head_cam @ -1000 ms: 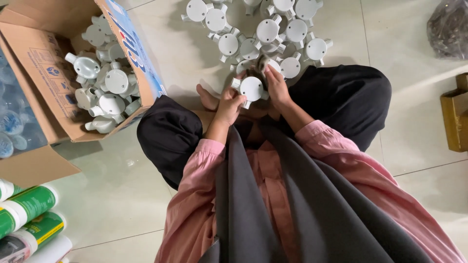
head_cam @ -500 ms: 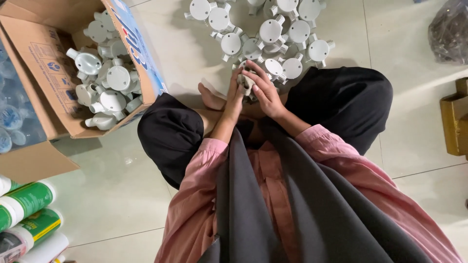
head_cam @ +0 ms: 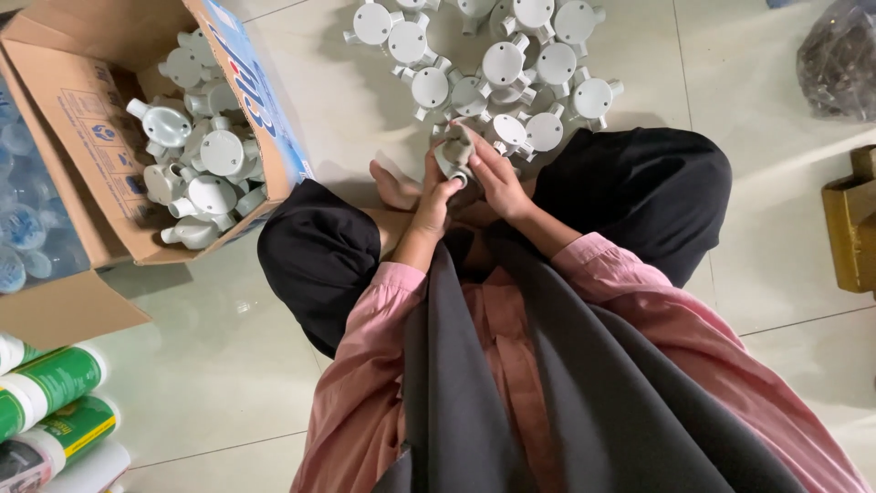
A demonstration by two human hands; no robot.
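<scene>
A round pale-grey plastic conduit junction box with short tube outlets (head_cam: 453, 152) is held between both hands, low over the crossed legs and just short of the floor pile. The left hand (head_cam: 432, 194) is closed round its lower edge from beneath; the right hand (head_cam: 494, 173) is wrapped over its far side, fingers curled against the body.

Compared with a second ago, the piece has been turned: its round face was then presented flat to the camera, whereas it is now seen tilted on edge. Both hands have also been drawn closer about it. The piece is judged to be under handling or fitting, not yet set down.

A loose cluster of matching grey junction boxes (head_cam: 493, 64) lies on the pale tiled floor (head_cam: 210, 365) just beyond the hands. An open cardboard carton (head_cam: 87, 137) holding more of them stands at the left. Green-labelled cylindrical containers (head_cam: 50, 402) lie at the lower left.
</scene>
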